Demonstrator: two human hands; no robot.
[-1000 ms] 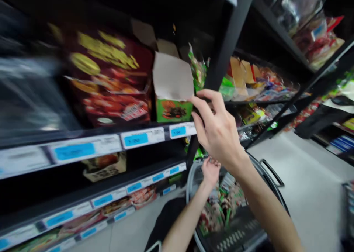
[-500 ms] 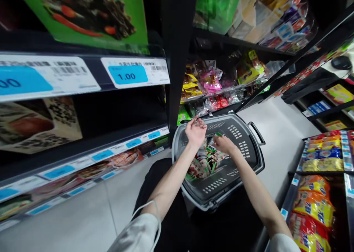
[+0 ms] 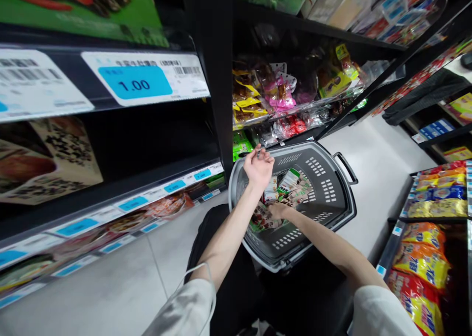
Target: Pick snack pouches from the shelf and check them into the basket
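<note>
A grey shopping basket [image 3: 334, 164] with slotted walls stands on the floor in front of me. Small snack packets [image 3: 291, 181] in white, green and brown lie in a heap inside it. My left hand [image 3: 259, 166] is at the basket's left rim, palm turned up, fingers loosely bent and apart, with nothing seen in it. Down in the basket, my right hand [image 3: 278, 210] touches the packets at the left side of the heap. Its fingertips are hidden among them, so I cannot make out whether it grips one.
A black shelf post [image 3: 209, 70] rises left of the basket. Price labels [image 3: 145, 78] line the shelf edges, with a green box [image 3: 84, 11] above. Bagged snacks [image 3: 282, 95] fill the shelf behind the basket. Yellow and red bags [image 3: 422, 264] stand in a low rack at right.
My right hand went from the green box on the shelf down into the basket, then shifted left among the packets. A green-and-white packet now shows on the heap. My left hand stays near the rim.
</note>
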